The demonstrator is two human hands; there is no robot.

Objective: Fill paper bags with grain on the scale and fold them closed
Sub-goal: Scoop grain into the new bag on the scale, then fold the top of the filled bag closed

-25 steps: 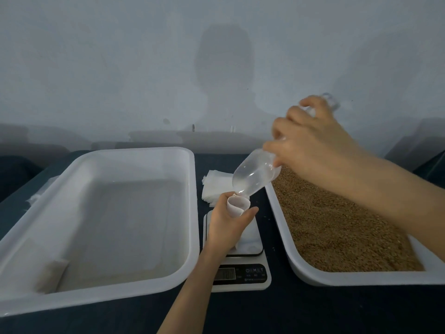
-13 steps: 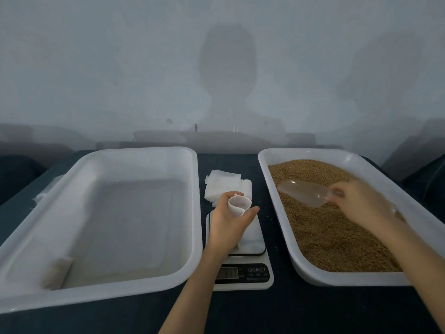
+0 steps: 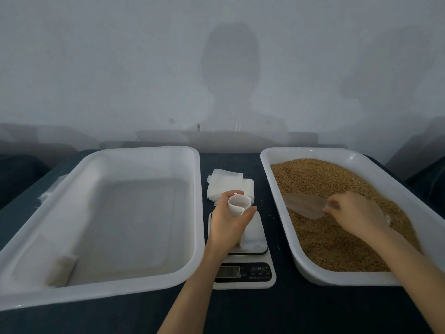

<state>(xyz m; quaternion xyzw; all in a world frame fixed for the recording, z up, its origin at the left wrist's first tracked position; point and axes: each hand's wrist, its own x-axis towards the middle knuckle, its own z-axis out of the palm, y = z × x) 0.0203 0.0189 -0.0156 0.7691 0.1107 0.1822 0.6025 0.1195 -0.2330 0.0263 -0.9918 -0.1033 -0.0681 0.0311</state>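
Paper bag stands upright over the scale platform, mid-table between the two trays. Left hand wraps it, with fingers and thumb curled round the upper part so the mouth is round and open at the top. Probable reason: thin paper won't stand or gape on its own, and filling it on the scale gives a live weight. Bag base is hidden behind the hand, so I can't confirm contact with the platform. Fill level isn't visible. Display is lit, digits too blurred to read.

Right hand grips the handle of a clear scoop. The bowl lies low in the grain, tip toward the tray's left wall, i.e. the bag side. Looks like loading a scoop, with a short carry to the bag mouth.

Grain tray sits at the table's right edge, well stocked. White tray at the left edge has one folded packet in its near-left corner, presumably a finished bag, which would make it the output bin. Stack of flat bags lies just behind the scale, within left-hand reach.

Risk: the mouth is narrow relative to the scoop, so spill onto the platform would skew the reading.
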